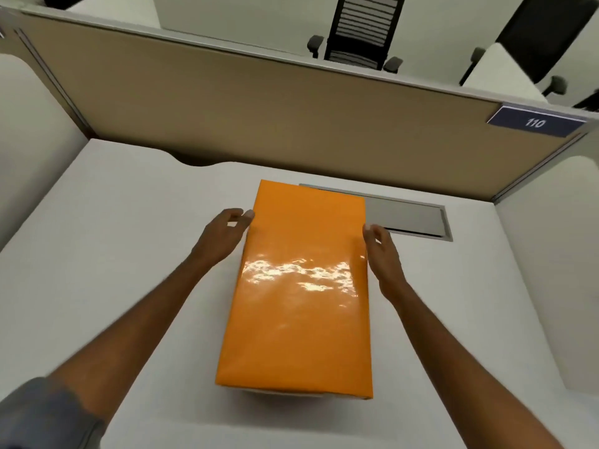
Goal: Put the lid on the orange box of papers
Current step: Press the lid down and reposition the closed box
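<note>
A glossy orange lid (301,286) lies lengthwise in the middle of the white desk (113,254) and covers the box under it. Only a thin pale strip (282,392) shows beneath its near edge; the papers are hidden. My left hand (227,231) grips the lid's left side near the far end, fingertips on the edge. My right hand (381,251) holds the right side opposite, thumb on the top edge.
A grey cable hatch (415,218) is set into the desk just behind and to the right of the lid. A beige partition (259,108) with a blue "110" sign (534,123) closes the back. Office chairs (359,30) stand beyond it.
</note>
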Available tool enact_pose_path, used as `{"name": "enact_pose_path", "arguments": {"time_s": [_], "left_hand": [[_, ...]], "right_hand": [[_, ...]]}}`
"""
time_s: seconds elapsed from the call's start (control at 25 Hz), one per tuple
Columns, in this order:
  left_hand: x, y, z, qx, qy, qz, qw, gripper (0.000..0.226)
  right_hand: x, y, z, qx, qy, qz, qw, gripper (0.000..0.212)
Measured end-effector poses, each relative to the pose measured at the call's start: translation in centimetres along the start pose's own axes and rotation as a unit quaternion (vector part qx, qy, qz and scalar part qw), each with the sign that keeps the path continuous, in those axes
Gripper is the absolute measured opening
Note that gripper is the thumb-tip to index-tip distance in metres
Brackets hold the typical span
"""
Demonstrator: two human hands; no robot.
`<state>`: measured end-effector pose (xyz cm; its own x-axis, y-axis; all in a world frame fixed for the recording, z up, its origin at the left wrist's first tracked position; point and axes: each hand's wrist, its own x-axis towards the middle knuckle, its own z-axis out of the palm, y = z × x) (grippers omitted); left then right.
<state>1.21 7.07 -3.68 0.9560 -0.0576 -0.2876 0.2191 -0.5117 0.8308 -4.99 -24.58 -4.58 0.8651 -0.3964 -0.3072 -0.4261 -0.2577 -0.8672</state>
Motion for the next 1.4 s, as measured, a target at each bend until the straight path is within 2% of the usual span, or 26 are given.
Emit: {"name": "enact_pose_path", "arguments": {"time_s": [0.16, 0.32, 0.44, 0.56, 0.64, 0.72, 0.8, 0.92, 1.04, 1.12, 1.2, 1.28, 1.36, 1.4], "left_hand": [[6.7, 3.0, 1.8, -0.016, -0.024, 0.001, 1.000, 0.077], [10.6, 2.3, 3.4, -0.015, -0.040, -0.002, 0.999, 0.067], [11.7, 0.8, 4.1, -0.063, -0.032, -0.015, 0.997, 0.066], [12.9, 0.4, 3.8, -0.128, -0.062, -0.058, 0.988, 0.068], [13.1, 0.5, 4.0, -0.150, -0.063, -0.069, 0.984, 0.068], [12.5, 0.8, 4.5, -0.119, -0.042, -0.059, 0.990, 0.073], [11.1, 1.4, 4.4, -0.085, -0.012, -0.062, 0.994, 0.087], [6.8, 1.6, 3.1, -0.092, -0.008, -0.097, 0.991, 0.104], [-0.4, -1.2, 1.5, -0.085, -0.063, -0.108, 0.989, 0.112], [-5.3, -3.3, 1.0, -0.069, -0.119, -0.158, 0.978, 0.135], [-8.5, -5.0, 1.3, -0.034, -0.177, -0.192, 0.965, 0.153], [-10.7, -5.7, 2.3, -0.013, -0.180, -0.186, 0.966, 0.145], [-12.2, -5.8, 3.6, -0.012, -0.130, -0.157, 0.979, 0.124], [-12.5, -5.8, 4.1, -0.010, -0.113, -0.146, 0.983, 0.120]], "right_hand": [[5.9, -3.1, 1.9, -0.022, 0.013, -0.007, 1.000, 0.059], [8.1, -2.7, 3.3, -0.025, 0.044, -0.020, 0.999, 0.051], [8.9, -1.5, 3.1, 0.026, 0.045, -0.019, 0.998, 0.042], [9.5, -0.9, 2.8, 0.082, 0.008, 0.018, 0.996, 0.045], [9.4, -0.7, 3.1, 0.044, 0.044, 0.002, 0.998, 0.047], [8.8, -0.9, 3.4, 0.015, 0.106, -0.025, 0.994, 0.044], [7.9, -1.6, 3.2, 0.012, 0.119, -0.028, 0.992, 0.043], [5.3, -1.9, 1.9, 0.009, 0.048, 0.016, 0.999, 0.059], [-0.6, -0.2, 1.3, -0.038, -0.042, 0.034, 0.998, 0.086], [-4.9, 1.4, 1.2, -0.085, -0.080, 0.012, 0.993, 0.099], [-8.5, 2.9, 1.3, -0.122, -0.088, -0.020, 0.988, 0.103], [-11.1, 4.5, 2.0, -0.173, -0.067, -0.060, 0.981, 0.097], [-12.4, 5.9, 2.9, -0.240, -0.026, -0.110, 0.964, 0.091], [-12.6, 6.4, 3.1, -0.252, -0.007, -0.121, 0.960, 0.089]]}}
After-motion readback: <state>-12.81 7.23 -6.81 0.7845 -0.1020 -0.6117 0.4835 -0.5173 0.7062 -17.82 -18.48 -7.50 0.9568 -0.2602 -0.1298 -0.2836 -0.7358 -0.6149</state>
